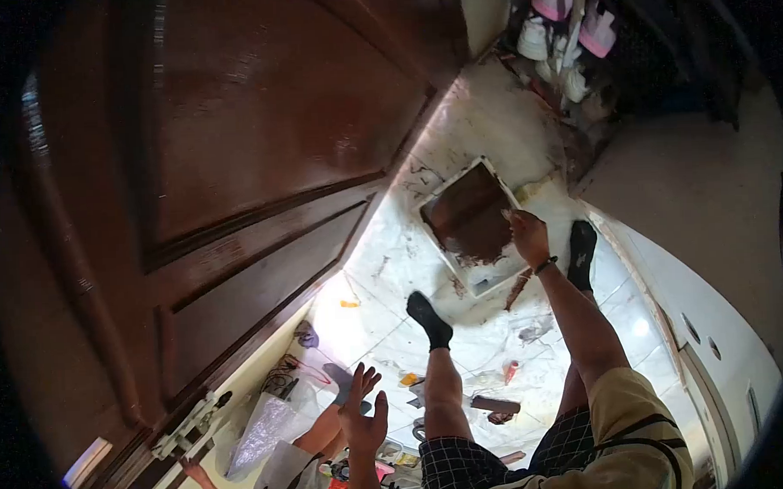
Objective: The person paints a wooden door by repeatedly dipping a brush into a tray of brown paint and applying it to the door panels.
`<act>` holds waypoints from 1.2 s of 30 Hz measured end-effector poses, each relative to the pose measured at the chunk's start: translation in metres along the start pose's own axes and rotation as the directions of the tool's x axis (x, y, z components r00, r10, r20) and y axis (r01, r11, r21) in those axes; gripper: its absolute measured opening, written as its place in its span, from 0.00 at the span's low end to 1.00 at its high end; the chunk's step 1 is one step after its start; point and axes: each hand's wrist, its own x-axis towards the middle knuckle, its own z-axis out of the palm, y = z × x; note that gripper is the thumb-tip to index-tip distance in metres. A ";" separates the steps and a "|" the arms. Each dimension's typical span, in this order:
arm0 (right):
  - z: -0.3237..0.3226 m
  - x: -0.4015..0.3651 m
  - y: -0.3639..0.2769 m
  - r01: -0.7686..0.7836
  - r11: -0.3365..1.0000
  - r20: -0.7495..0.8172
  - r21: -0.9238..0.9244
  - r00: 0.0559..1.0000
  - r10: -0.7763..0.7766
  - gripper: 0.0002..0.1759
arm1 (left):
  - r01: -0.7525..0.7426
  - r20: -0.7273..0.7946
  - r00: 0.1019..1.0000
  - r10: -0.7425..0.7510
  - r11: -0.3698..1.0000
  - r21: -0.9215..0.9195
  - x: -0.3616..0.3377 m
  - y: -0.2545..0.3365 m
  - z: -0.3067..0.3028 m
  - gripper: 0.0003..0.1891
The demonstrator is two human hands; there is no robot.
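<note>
My right hand (529, 238), with a dark band at its wrist, is closed above the right edge of a shallow white-rimmed tray (451, 258). A small pale bit shows at its fingertips, too small to name. Glossy dark brown matter (468, 214), which looks like paint, covers most of the tray, with smears towards its near end. A brown-stained stick-like piece (518, 289) lies on the floor beside the tray. My left hand (363, 414) hangs in the air at the lower middle, fingers spread and holding nothing.
A glossy brown panelled door (274, 102) fills the left side. Another person's hand (192, 470) is by the door's edge, near a metal lock fitting (187, 428). A dark block-like tool (495, 404) and a red tube (511, 372) lie on the tiles. Shoes (598, 32) stand at top right.
</note>
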 end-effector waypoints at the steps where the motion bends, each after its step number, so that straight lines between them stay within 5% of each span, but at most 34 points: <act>1: 0.007 0.005 0.008 0.098 0.995 0.016 -0.025 0.995 -0.097 0.14 | 0.023 0.009 1.000 -0.023 0.999 -0.027 0.000 -0.006 0.007 0.32; 3: 0.033 0.016 0.016 0.290 0.955 0.056 -0.057 0.956 -0.287 0.15 | 0.071 0.025 0.997 -0.069 0.995 -0.071 -0.001 -0.018 0.020 0.32; 9: 0.111 0.053 0.040 0.464 0.778 0.291 -0.423 0.883 -0.369 0.20 | 0.174 0.048 0.983 -0.176 0.984 0.039 0.004 -0.027 0.032 0.34; 10: 0.118 0.052 0.043 0.306 0.918 0.299 -0.251 0.927 -0.228 0.21 | 0.186 0.041 0.981 -0.187 0.982 0.040 -0.001 -0.033 0.031 0.34; 13: 0.130 0.052 0.054 0.330 0.814 0.466 -0.478 0.881 -0.084 0.23 | 0.161 0.027 0.986 -0.164 0.983 0.090 0.001 -0.034 0.024 0.35; 19: 0.086 0.012 0.041 0.310 0.929 0.102 -0.203 0.950 -0.294 0.17 | 0.081 -0.003 0.997 -0.081 0.997 -0.008 -0.003 -0.012 0.010 0.33; 20: 0.078 0.004 0.049 0.138 0.977 0.064 0.163 0.987 -0.150 0.16 | 0.023 -0.022 0.999 -0.024 1.000 -0.020 -0.005 -0.015 0.008 0.32; 21: 0.073 -0.001 0.052 -0.051 0.860 0.105 0.508 0.994 -0.003 0.16 | -0.038 -0.037 0.999 0.038 0.999 0.000 -0.003 -0.006 0.006 0.32; 23: 0.025 -0.014 0.009 -0.292 0.602 0.193 0.743 0.955 0.225 0.15 | -0.081 -0.078 0.994 0.075 0.995 -0.066 -0.004 0.005 0.001 0.32; 29: -0.102 -0.056 -0.243 -0.160 0.231 0.169 0.960 0.985 -0.021 0.13 | -0.136 -0.098 0.986 0.133 0.991 -0.021 -0.009 0.058 -0.030 0.32; 31: -0.112 -0.063 -0.304 -0.011 0.419 0.088 0.908 0.982 -0.166 0.12 | -0.123 -0.083 0.989 0.123 0.992 -0.003 -0.013 0.060 -0.038 0.32; 35: -0.104 -0.060 -0.404 0.254 0.487 0.003 0.836 0.885 -0.466 0.11 | -0.078 -0.116 0.991 0.073 0.996 -0.043 -0.019 0.054 -0.043 0.32; 36: -0.091 -0.056 -0.414 0.252 0.417 -0.017 0.873 0.871 -0.491 0.11 | -0.073 -0.134 0.989 0.065 0.996 -0.050 -0.019 0.046 -0.041 0.33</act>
